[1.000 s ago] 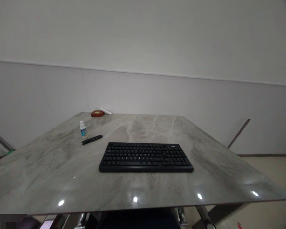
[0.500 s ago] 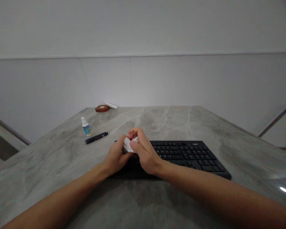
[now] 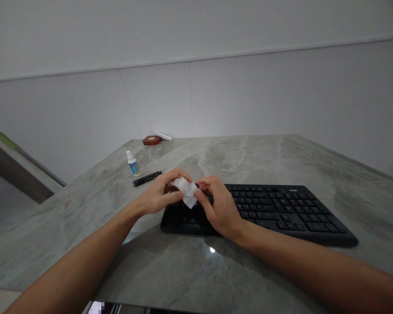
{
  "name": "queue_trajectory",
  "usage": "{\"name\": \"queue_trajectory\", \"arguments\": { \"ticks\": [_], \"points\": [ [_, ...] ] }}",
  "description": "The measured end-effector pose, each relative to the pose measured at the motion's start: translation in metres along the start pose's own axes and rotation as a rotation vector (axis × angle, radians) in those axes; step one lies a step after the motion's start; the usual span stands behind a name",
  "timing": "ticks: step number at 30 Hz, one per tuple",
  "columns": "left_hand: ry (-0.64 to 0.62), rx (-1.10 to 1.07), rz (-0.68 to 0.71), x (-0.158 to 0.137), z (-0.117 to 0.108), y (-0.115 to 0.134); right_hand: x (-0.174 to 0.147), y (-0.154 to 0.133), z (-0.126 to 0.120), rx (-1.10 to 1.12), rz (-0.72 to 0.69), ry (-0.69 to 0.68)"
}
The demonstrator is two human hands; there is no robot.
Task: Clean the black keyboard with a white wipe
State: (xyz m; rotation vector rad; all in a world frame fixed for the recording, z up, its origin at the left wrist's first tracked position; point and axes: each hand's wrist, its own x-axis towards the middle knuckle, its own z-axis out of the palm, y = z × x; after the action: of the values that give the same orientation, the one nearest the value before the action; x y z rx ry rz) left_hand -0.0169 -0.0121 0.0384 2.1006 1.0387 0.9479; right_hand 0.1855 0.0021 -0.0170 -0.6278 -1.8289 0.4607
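A crumpled white tissue (image 3: 187, 192) is between my two hands, above the left part of a black keyboard (image 3: 265, 209). My left hand (image 3: 160, 192) pinches its left side between thumb and fingers. From the right, my right hand (image 3: 221, 203) holds the tissue's edge with thumb and curled fingers. Both hands and the right forearm cover some of the keys. Just beyond my left hand lies a slim black pen-like object (image 3: 146, 179), its near end close to the knuckles.
A small white spray bottle (image 3: 133, 164) with a blue label stands at the left. Farther back, a reddish-brown case (image 3: 151, 140) lies beside a thin white strip (image 3: 164, 136). The grey marble-patterned table (image 3: 236, 157) meets a pale wall behind.
The tissue is more spread out, and my hands are farther apart around it. The view has tilted and shifted, so things on the table appear higher and farther right.
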Motion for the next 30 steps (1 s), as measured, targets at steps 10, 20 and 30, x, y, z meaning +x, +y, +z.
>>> {"name": "queue_trajectory", "arguments": {
  "ticks": [10,20,30],
  "points": [
    [0.135,0.115,-0.004,0.007,0.004,-0.002,0.004,-0.002,-0.005,0.04,-0.053,-0.129],
    [-0.016,0.19,0.001,0.003,0.007,0.002,0.004,-0.003,-0.006,0.032,0.099,-0.087],
    [-0.02,-0.275,-0.29,0.006,0.014,0.004,0.001,0.006,-0.004,0.283,0.284,-0.082]
  ]
}}
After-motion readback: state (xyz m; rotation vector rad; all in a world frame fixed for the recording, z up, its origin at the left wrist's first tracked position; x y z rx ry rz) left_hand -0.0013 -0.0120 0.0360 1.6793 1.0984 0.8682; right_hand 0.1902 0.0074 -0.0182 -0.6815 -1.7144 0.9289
